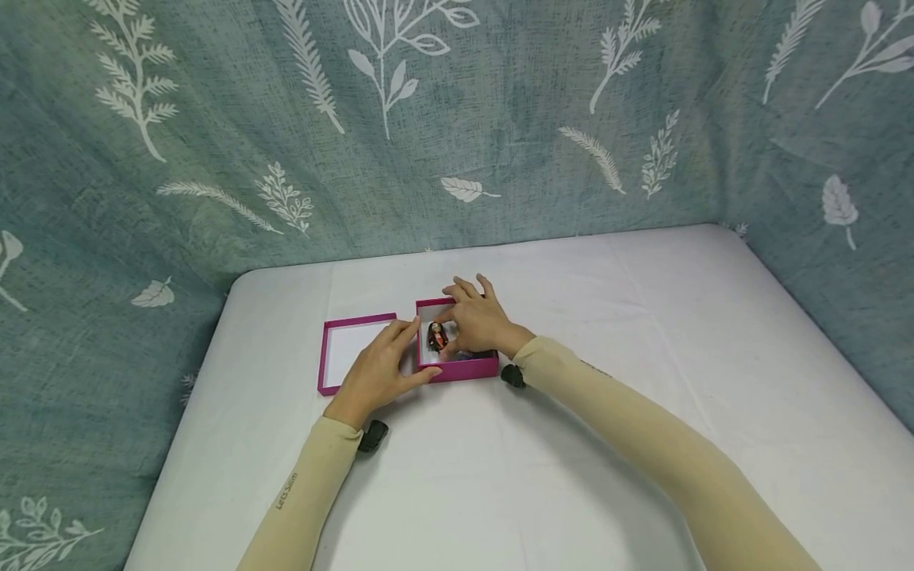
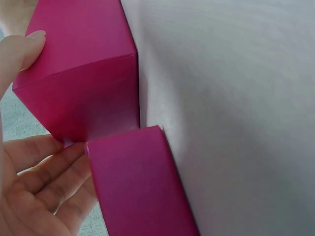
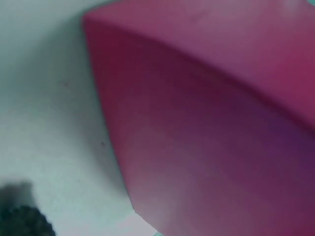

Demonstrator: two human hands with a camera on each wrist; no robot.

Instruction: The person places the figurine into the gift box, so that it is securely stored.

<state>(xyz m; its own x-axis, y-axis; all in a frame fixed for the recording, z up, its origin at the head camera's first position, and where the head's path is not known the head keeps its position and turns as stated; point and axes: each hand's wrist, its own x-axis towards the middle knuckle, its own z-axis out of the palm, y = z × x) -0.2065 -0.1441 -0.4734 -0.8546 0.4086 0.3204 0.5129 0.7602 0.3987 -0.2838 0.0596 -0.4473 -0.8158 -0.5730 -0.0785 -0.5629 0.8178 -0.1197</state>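
Between both hands (image 1: 377, 371) (image 1: 481, 321), a boxed figurine (image 1: 437, 338).

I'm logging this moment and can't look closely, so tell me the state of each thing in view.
Pink box: open.
Lid: off, lying inside up, left of the box.
Doll: inside the box; whether gripped is unclear.
Left hand: holding the box at its near left corner.
Right hand: partly inside the box; grip unclear.
White tablecloth: spread out, lightly creased.

A draped indoor nook — leaf-print curtain (image 1: 514, 103), white-covered table (image 1: 457, 468).
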